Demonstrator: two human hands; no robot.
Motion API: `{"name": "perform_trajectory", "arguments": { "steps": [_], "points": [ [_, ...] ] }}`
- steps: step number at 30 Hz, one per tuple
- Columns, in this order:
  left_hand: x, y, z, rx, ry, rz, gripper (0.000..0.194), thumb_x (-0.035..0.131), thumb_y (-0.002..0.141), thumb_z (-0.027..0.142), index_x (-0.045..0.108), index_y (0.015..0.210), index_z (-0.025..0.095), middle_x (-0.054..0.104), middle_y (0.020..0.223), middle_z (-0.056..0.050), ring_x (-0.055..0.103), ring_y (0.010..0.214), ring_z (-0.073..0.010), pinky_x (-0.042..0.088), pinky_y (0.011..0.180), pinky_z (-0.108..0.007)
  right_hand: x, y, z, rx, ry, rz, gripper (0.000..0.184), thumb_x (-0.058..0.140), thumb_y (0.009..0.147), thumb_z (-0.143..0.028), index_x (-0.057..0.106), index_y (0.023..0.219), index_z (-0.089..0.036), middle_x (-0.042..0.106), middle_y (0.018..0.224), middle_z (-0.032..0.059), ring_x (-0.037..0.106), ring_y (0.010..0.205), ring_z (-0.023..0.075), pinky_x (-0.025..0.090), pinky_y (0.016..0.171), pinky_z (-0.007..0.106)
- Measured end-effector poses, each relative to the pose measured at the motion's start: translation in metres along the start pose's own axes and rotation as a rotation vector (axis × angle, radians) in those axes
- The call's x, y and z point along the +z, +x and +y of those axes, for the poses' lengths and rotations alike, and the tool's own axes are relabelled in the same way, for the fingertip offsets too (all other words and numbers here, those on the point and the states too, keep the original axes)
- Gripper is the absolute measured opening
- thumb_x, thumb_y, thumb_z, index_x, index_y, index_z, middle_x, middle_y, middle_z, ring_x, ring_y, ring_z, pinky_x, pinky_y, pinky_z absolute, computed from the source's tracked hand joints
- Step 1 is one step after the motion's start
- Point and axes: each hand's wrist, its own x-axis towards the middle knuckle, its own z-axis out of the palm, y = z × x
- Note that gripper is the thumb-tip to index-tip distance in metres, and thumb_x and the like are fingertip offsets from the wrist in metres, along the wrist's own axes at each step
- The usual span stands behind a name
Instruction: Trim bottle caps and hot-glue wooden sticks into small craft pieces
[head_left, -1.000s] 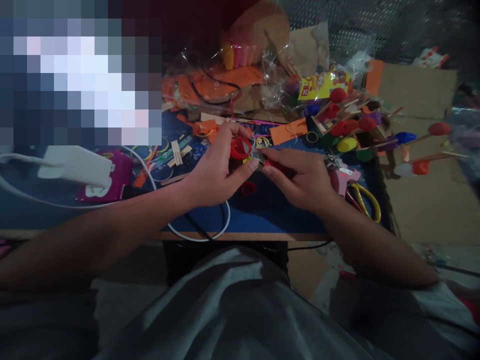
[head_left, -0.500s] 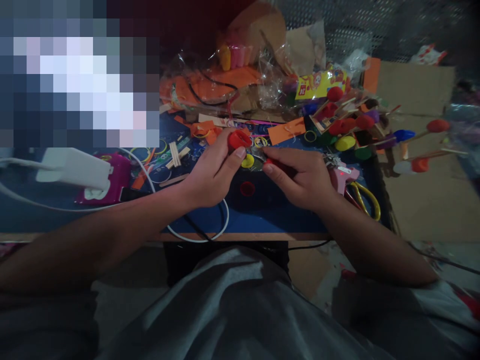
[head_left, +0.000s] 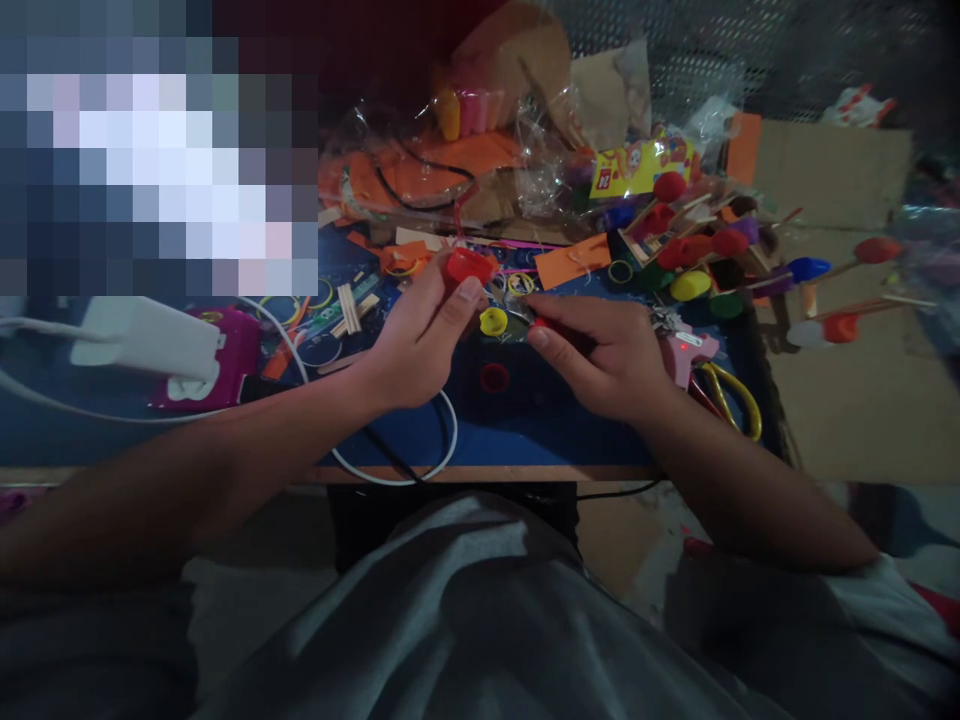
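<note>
While your left hand [head_left: 427, 340] pinches a red cap [head_left: 470, 266] over the tabletop [head_left: 525, 440], thumb against its side, your right hand [head_left: 600, 350] stands nearby, fingers closed on what looks like a red-handled tool [head_left: 540, 323], mostly hidden and apart from the cap. Work on this cap seems under way rather than finished, though how much is done to it cannot be told. Yellow cap [head_left: 493, 321] and small red ring [head_left: 494, 377] lie loose, apparently left for later, while at right the stick pieces with coloured ends [head_left: 690, 288] look already joined.
</note>
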Motion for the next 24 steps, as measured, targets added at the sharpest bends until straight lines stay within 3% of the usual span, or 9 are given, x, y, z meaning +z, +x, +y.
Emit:
{"name": "perform_trajectory", "arguments": {
  "steps": [8, 18, 24],
  "points": [
    [-0.002, 0.002, -0.002, 0.003, -0.092, -0.011, 0.049, 0.051, 0.109, 0.076, 0.061, 0.110, 0.027, 0.058, 0.087, -0.001, 0.062, 0.071, -0.0148, 0.056, 0.064, -0.031, -0.001, 0.000, -0.001, 0.002, -0.008, -0.001, 0.039, 0.067, 0.110, -0.051, 0.087, 0.130, -0.024, 0.090, 0.117, 0.0087, 0.088, 0.102, 0.0267, 0.070, 0.091, 0.038],
    [-0.006, 0.003, -0.001, 0.025, 0.014, 0.032, 0.053, 0.051, 0.107, 0.079, 0.064, 0.110, 0.027, 0.055, 0.084, -0.002, 0.056, 0.071, -0.0165, 0.054, 0.066, -0.035, 0.000, -0.001, 0.000, 0.006, -0.021, 0.017, 0.041, 0.067, 0.109, -0.053, 0.087, 0.129, -0.024, 0.090, 0.114, 0.0096, 0.088, 0.098, 0.0271, 0.070, 0.089, 0.039],
    [-0.007, 0.005, 0.007, -0.009, -0.085, -0.001, 0.054, 0.051, 0.107, 0.079, 0.070, 0.112, 0.029, 0.057, 0.086, -0.003, 0.057, 0.073, -0.0179, 0.052, 0.066, -0.034, -0.001, 0.001, -0.001, -0.024, -0.003, 0.006, 0.037, 0.068, 0.110, -0.049, 0.087, 0.127, -0.023, 0.090, 0.112, 0.0098, 0.087, 0.096, 0.0259, 0.070, 0.089, 0.038]
  ]
}}
